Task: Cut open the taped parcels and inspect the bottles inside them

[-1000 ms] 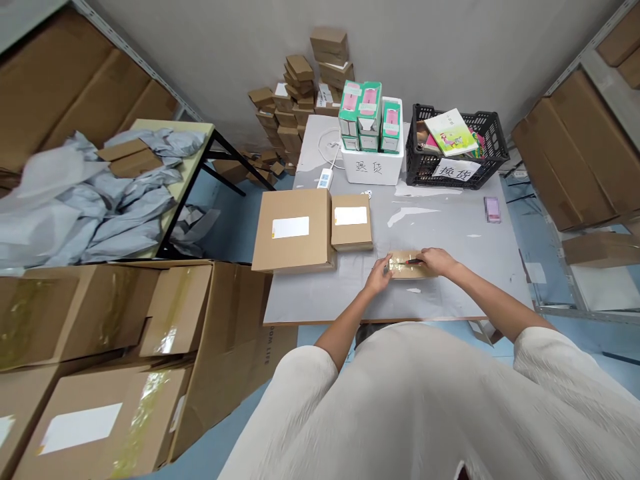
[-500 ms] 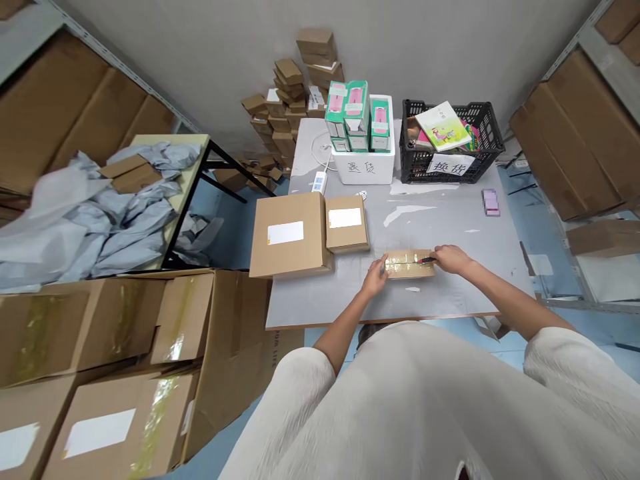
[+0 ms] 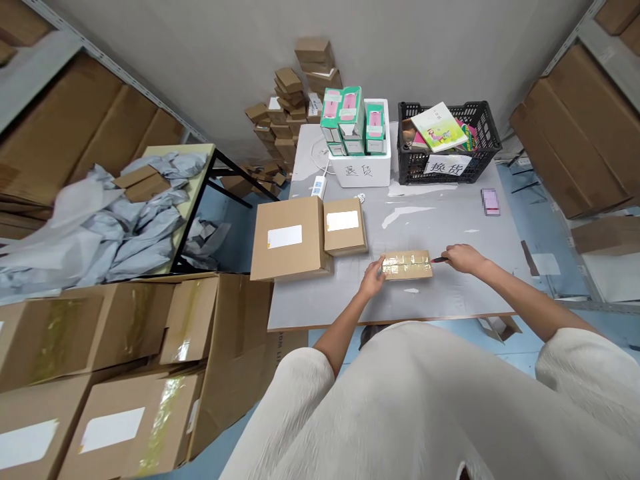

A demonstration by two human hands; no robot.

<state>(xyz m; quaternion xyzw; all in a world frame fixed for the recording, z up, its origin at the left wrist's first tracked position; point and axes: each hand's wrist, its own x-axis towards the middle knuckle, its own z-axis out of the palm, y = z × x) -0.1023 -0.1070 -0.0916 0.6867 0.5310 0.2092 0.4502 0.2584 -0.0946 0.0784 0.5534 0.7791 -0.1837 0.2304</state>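
A small flat cardboard box (image 3: 407, 265) with shiny clear tape across its top lies on the grey table near the front edge. My left hand (image 3: 373, 277) grips the box's left end. My right hand (image 3: 463, 259) is closed around a dark cutter (image 3: 440, 259), whose tip is at the box's right end. Left of my hands stand a large carton (image 3: 287, 263) and a smaller carton (image 3: 345, 237), each with a white label.
Behind are a white bin (image 3: 360, 172) of green-and-pink boxes, a black crate (image 3: 440, 177) with books, a power strip (image 3: 319, 187) and a phone (image 3: 491, 202). Taped cartons (image 3: 115, 427) fill the lower left; grey bags (image 3: 145, 230) cover a side table.
My right hand has moved right with the cutter, from over the taped top to the box's right end. My left hand keeps its hold. The view has shifted slightly.
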